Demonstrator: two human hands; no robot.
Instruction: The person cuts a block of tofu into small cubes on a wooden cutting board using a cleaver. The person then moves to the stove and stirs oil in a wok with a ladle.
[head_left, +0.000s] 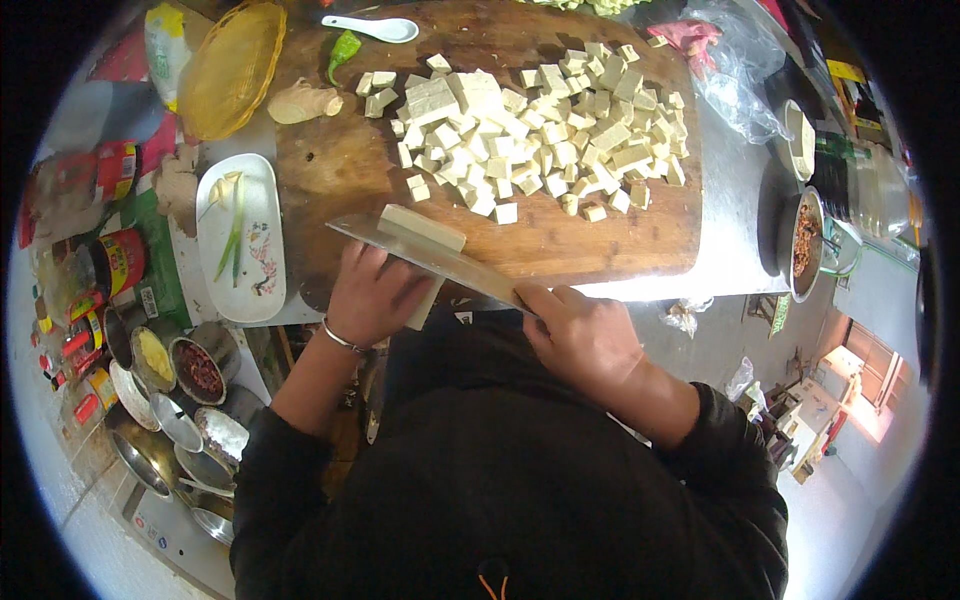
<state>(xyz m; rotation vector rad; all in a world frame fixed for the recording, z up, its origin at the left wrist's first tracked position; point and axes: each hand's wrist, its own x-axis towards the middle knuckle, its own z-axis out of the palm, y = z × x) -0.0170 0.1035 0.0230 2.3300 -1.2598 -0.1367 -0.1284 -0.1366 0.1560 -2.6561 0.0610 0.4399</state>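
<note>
My right hand (581, 337) grips the handle of a cleaver (442, 259), whose wide metal blade points up and left over the near edge of a wooden cutting board (345, 161). Pale strips of tofu (424, 227) show on both sides of the blade. My left hand (379, 292), with a bracelet at the wrist, is at the near side of the blade, its fingers partly hidden by it; a strip of tofu lies by those fingers, and whether they grip it cannot be told. Beyond the blade, a large heap of tofu cubes (540, 142) covers the board's middle and right.
On the board are a white spoon (375, 28), a green pepper (344, 54) and ginger (300, 103). Left stand a plate with scallion (268, 300), a yellow basket (232, 71), jars (124, 259) and seasoning bowls (196, 371). Right are a plastic bag (742, 97) and a bowl of chopped food (805, 247).
</note>
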